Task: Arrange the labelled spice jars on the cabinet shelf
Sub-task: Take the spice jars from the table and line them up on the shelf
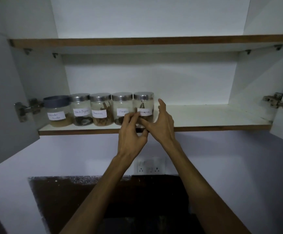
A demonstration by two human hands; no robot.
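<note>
Five labelled spice jars stand in a row on the left half of the lower cabinet shelf (pixel 205 115). From the left they are a blue-lidded powder jar (pixel 57 114), "Black Pepper" (pixel 81 110), "Cinnamon" (pixel 101 109), "Cloves" (pixel 120 107) and a rightmost jar (pixel 145 103) with a partly hidden label. My left hand (pixel 130 132) has its curled fingertips against the front of the rightmost jar, at the label's left edge, with the thumb low by the shelf edge. My right hand (pixel 161 124) is cupped open beside that jar's right side, thumb near its base.
The upper shelf (pixel 154 40) is bare. Open cabinet doors with metal hinges (pixel 278 103) flank the opening on both sides. A wall socket (pixel 150 166) sits below the cabinet, above a dark countertop (pixel 137 200).
</note>
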